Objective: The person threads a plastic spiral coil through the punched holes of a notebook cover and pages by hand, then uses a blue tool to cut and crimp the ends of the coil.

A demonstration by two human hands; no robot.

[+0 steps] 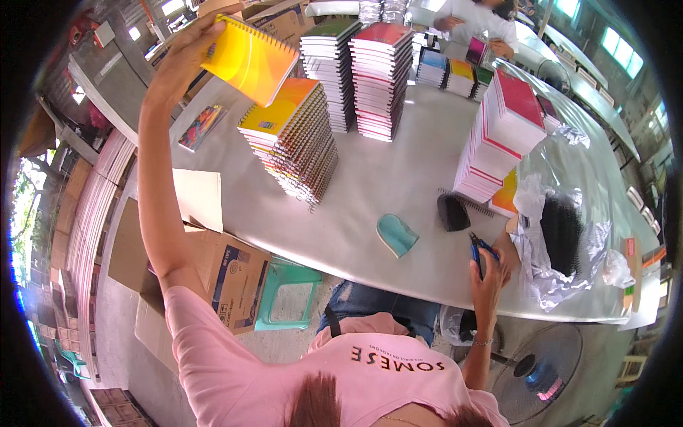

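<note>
My left hand [183,57] is raised at the upper left, its fingers closed on the corner of a yellow spiral notebook [250,60]. The notebook tilts over a tall stack of yellow spiral notebooks [302,146], touching or just above its top. At the table's near right, my right hand [488,281] is closed around blue-handled pliers [477,250], jaws pointing away from me. Beyond them lie a black cloth-like pad [452,213] and a loose black spiral coil [482,207]. A teal pad [398,235] rests nearer the middle of the grey table [420,164].
Behind stand dark green [331,78] and red notebook stacks [382,85]. Red-covered book blocks [498,135] rise at right, beside black coils [562,235] in plastic. Below are a cardboard box [231,281], green stool [284,292] and fan [537,373]. Another person [484,25] sits opposite.
</note>
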